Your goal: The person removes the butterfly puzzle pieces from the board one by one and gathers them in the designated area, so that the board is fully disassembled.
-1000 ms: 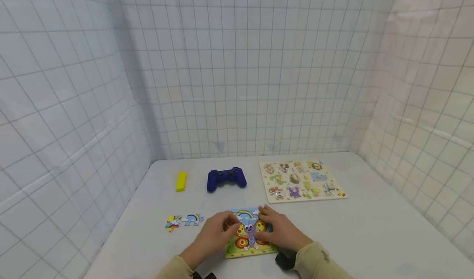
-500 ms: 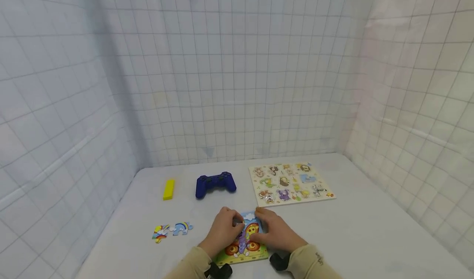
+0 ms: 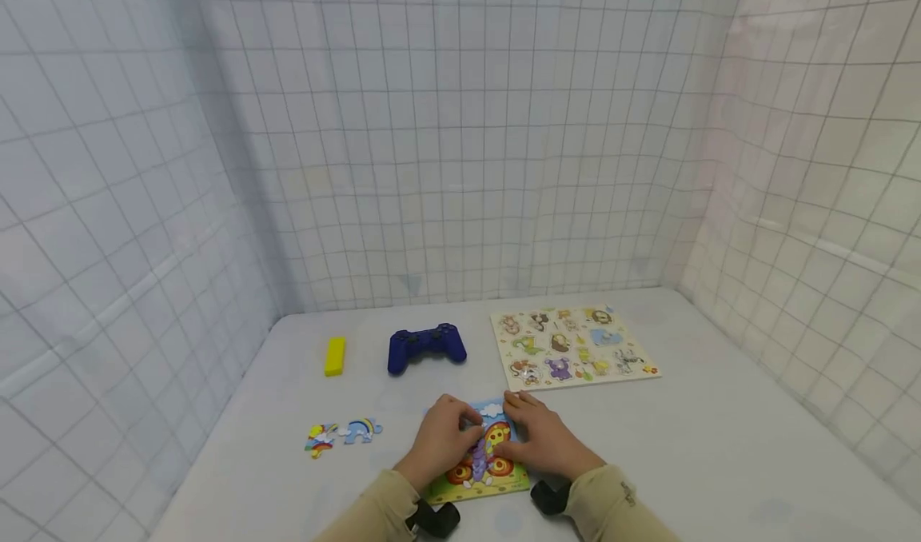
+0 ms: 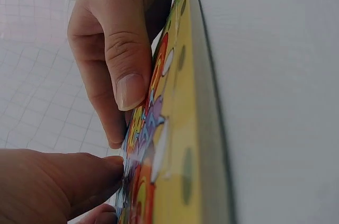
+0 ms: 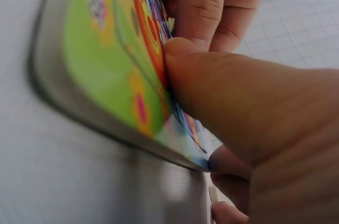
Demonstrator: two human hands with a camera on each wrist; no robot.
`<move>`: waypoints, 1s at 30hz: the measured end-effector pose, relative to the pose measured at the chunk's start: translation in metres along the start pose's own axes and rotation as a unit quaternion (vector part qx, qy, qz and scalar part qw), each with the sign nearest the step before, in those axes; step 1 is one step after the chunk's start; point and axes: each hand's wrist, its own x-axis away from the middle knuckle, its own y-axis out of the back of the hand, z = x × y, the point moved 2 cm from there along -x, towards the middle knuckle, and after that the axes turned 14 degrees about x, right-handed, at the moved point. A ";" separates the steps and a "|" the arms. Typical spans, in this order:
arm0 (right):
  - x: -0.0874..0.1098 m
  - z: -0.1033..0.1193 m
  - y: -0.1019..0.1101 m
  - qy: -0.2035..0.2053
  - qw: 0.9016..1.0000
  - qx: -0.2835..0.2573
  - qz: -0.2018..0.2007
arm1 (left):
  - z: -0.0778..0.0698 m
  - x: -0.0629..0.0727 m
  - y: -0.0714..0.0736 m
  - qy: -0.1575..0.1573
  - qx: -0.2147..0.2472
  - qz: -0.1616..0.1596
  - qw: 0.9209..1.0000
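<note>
Cloth (image 3: 460,126): gridded, creased, walling three sides around the grip. Table (image 3: 719,414): one, white, smooth, broad open room right of the grip. Animal board (image 3: 537,344): one, pale, rectangular, near edge just beyond the right fingertips. Puzzle (image 3: 489,470): one, glossy, thick-edged, flat beneath both hands. Hands, two: right hand (image 3: 548,440) spread, resting on the puzzle; left hand (image 3: 442,440) curled onto it, whether pinching anything I cannot tell. Controller (image 3: 428,340): one, blue, two-handled, beyond the left hand. Block (image 3: 335,356): one, yellow, oblong, farther left. Pieces (image 3: 361,430): two, knobbed, left of the grip, bare tabletop between.
</note>
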 end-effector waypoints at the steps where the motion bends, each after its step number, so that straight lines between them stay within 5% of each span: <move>1: 0.001 -0.001 0.000 0.000 1.000 -0.001 0.000 | 0.000 0.000 -0.001 0.006 0.001 0.000 1.000; 17: 0.003 0.000 0.000 -0.014 1.000 -0.016 0.012 | -0.004 -0.006 -0.003 0.041 -0.046 -0.003 0.998; 30: 0.002 0.001 0.000 -0.017 1.000 -0.013 0.009 | 0.001 -0.005 -0.005 0.045 -0.025 0.000 0.999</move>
